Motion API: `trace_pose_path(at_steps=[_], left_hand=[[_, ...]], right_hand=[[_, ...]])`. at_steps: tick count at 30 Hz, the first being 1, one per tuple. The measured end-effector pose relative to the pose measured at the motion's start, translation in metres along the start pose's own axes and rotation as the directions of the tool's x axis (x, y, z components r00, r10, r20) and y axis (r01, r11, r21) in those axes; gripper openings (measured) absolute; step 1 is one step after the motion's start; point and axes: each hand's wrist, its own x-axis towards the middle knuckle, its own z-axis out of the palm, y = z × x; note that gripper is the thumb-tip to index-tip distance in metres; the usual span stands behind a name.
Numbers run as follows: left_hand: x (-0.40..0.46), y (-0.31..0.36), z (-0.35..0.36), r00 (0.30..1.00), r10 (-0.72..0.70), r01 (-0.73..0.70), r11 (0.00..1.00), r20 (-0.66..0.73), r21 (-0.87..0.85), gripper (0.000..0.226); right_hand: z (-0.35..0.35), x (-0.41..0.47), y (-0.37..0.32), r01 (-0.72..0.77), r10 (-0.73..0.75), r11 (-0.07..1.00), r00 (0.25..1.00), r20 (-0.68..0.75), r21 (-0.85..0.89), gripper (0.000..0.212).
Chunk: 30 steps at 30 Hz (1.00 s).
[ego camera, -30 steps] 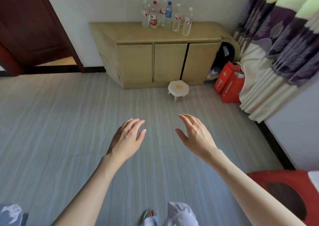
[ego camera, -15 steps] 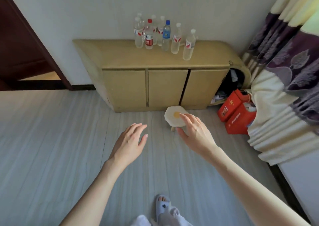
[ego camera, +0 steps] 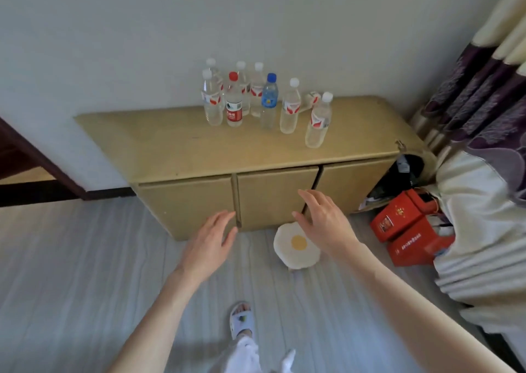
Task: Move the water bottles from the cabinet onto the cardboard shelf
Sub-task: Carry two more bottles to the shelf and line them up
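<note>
We've got both hands empty and spread, left hand (ego camera: 209,243) and right hand (ego camera: 323,223) low before the cabinet (ego camera: 182,145), the upright water bottles (ego camera: 264,102) standing up and ahead on top, nearest our right.

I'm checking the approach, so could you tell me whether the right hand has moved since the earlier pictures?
Yes. The right hand has gone forward: earlier it was over bare floor short of the small stool, now it reaches past it to the cabinet front.
</note>
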Motion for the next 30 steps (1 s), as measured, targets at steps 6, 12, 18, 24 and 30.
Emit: trace_pose_path(at_steps=[6,12,18,24,30], left_hand=[[0.148,-0.013,-0.033,0.991,0.129,-0.130,0.991,0.022,0.015,0.038],[0.262,-0.006,-0.025,0.962,0.258,-0.262,0.965,0.086,0.035,0.039],[0.364,0.008,-0.003,0.944,0.294,-0.303,0.952,0.149,0.042,0.042],[0.478,0.040,0.007,0.916,0.335,-0.350,0.936,0.220,0.032,0.051],[0.556,0.069,0.027,0.907,0.315,-0.339,0.940,0.281,0.038,0.063]], right_hand=[[-0.019,0.113,0.016,-0.128,0.129,0.992,0.989,-0.067,0.011,0.049],[-0.029,0.199,0.054,-0.238,0.241,0.971,0.965,-0.103,0.033,0.048],[-0.029,0.284,0.108,-0.313,0.323,0.946,0.936,-0.141,0.090,0.043],[-0.035,0.362,0.160,-0.397,0.413,0.909,0.898,-0.153,0.127,0.050],[-0.032,0.397,0.181,-0.406,0.406,0.910,0.914,0.024,0.082,0.054]])
